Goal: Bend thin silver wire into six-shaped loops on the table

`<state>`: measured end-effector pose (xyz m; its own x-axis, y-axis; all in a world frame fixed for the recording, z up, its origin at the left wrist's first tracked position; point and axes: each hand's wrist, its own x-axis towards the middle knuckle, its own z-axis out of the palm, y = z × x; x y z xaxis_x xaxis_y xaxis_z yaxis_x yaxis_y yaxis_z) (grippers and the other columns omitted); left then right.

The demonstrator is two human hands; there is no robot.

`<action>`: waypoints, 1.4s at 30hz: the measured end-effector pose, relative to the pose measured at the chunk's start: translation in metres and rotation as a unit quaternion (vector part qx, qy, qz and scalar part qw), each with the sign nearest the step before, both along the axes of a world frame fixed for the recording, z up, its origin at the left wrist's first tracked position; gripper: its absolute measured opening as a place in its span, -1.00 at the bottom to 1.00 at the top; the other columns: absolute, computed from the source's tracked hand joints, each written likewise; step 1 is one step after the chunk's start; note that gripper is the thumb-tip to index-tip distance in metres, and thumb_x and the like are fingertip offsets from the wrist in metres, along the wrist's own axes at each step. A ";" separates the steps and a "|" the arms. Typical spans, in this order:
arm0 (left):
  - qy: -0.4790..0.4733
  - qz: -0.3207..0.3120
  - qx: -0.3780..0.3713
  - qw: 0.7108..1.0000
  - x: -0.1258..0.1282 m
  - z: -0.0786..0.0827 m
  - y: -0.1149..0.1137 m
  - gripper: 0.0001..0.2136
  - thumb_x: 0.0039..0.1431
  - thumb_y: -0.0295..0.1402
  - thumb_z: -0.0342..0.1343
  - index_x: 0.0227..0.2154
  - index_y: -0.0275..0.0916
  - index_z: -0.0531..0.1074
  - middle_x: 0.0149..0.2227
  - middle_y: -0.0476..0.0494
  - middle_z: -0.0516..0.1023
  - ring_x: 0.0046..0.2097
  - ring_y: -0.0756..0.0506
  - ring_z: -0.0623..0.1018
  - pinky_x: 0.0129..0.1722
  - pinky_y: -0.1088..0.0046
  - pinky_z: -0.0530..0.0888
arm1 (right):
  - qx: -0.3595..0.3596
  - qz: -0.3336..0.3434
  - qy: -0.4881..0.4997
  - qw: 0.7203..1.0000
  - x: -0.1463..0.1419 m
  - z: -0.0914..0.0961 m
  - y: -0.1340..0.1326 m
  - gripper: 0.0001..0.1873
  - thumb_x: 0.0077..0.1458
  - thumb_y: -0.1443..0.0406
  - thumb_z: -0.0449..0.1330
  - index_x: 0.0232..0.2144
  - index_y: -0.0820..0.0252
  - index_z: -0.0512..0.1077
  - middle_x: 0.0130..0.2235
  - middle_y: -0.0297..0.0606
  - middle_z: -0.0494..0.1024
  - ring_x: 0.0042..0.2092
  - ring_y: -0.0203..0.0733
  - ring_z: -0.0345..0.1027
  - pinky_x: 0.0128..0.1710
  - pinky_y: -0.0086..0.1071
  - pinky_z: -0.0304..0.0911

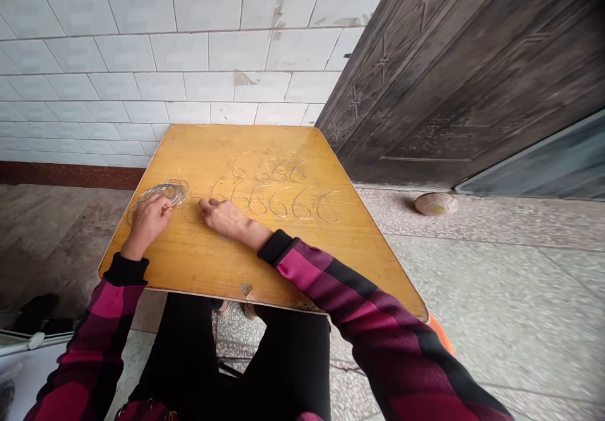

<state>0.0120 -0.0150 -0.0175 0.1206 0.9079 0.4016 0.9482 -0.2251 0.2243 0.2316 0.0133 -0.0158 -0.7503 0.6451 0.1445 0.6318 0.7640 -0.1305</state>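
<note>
Thin silver wire coil (165, 193) gripped in the closed left hand (148, 222); the open right hand (227, 216) rests beside wire sixes (278, 200) on the yellow wooden surface (283, 263).

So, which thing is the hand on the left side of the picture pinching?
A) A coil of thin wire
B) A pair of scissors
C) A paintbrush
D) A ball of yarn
A. The person's left hand pinches a loose coil of thin wire, which lies on the yellow wooden table top.
</note>
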 end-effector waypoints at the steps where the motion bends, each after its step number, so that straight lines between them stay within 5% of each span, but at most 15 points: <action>1: -0.013 0.001 0.002 1.000 -0.001 -0.001 0.001 -0.89 0.07 -0.44 0.01 -0.42 -0.18 0.43 -0.35 -0.12 0.50 -0.30 -0.11 0.47 -0.33 0.40 0.29 | 0.005 0.008 -0.021 1.000 -0.004 0.000 0.002 -0.75 0.21 0.46 -0.03 -0.37 0.28 0.43 -0.10 0.04 0.46 -0.17 -0.08 0.35 -0.32 -0.30 0.30; 9: -0.045 0.035 -0.024 0.998 -0.004 -0.012 0.005 -0.89 0.06 -0.45 0.02 -0.41 -0.21 0.45 -0.42 -0.09 0.53 -0.33 -0.11 0.48 -0.34 0.42 0.29 | 0.094 0.095 -0.153 0.979 -0.006 0.000 0.006 -0.67 0.27 0.48 -0.16 -0.13 0.42 0.39 -0.15 0.09 0.49 -0.18 -0.07 0.41 -0.35 -0.28 0.30; 19: -0.048 -0.002 -0.049 0.998 0.008 -0.025 0.007 -0.84 0.06 -0.52 0.00 -0.35 -0.26 0.46 -0.30 -0.18 0.52 -0.27 -0.13 0.49 -0.28 0.39 0.35 | 0.095 0.127 -0.216 0.963 -0.034 0.019 0.008 -0.66 0.23 0.45 -0.07 -0.27 0.36 0.52 -0.21 0.04 0.56 -0.19 -0.02 0.46 -0.34 -0.26 0.25; 25: -0.058 -0.114 -0.021 0.992 0.019 -0.020 -0.009 -0.76 0.06 -0.57 -0.02 -0.23 -0.29 0.46 -0.21 -0.21 0.49 -0.22 -0.11 0.48 -0.22 0.39 0.38 | -0.002 0.065 -0.124 0.990 -0.028 0.020 0.009 -0.74 0.20 0.38 0.01 -0.20 0.28 0.49 -0.22 -0.08 0.58 -0.25 -0.14 0.46 -0.37 -0.37 0.18; 31: -0.017 -0.199 -0.068 0.978 0.038 -0.020 -0.024 -0.81 0.11 -0.50 0.02 -0.24 -0.24 0.47 -0.22 -0.18 0.47 -0.20 -0.12 0.46 -0.19 0.37 0.38 | -0.003 -0.101 -0.053 0.993 -0.015 0.037 0.040 -0.72 0.19 0.42 -0.02 -0.20 0.28 0.49 -0.18 -0.09 0.55 -0.20 -0.17 0.43 -0.30 -0.41 0.16; 35: 0.055 -0.201 -0.101 0.973 0.035 -0.018 -0.028 -0.79 0.10 -0.58 -0.06 -0.34 -0.26 0.47 -0.28 -0.17 0.45 -0.24 -0.12 0.46 -0.24 0.37 0.36 | -0.012 -0.010 -0.133 0.991 -0.018 0.030 0.033 -0.71 0.19 0.45 0.00 -0.13 0.20 0.46 -0.11 -0.11 0.49 -0.22 -0.20 0.43 -0.34 -0.42 0.19; 42: 0.154 -0.247 -0.119 0.949 0.015 -0.008 -0.035 -0.75 0.10 -0.63 -0.11 -0.36 -0.29 0.46 -0.32 -0.18 0.45 -0.27 -0.11 0.45 -0.25 0.36 0.35 | 0.098 0.111 -0.203 0.968 -0.020 0.006 0.002 -0.69 0.28 0.42 -0.11 -0.25 0.35 0.43 -0.15 0.02 0.44 -0.19 -0.12 0.37 -0.40 -0.35 0.25</action>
<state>0.0272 -0.0501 -0.0257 0.6335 0.7707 0.0689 0.7690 -0.6370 0.0543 0.2116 0.0156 -0.0095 -0.8883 0.4507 -0.0882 0.4172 0.8722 0.2554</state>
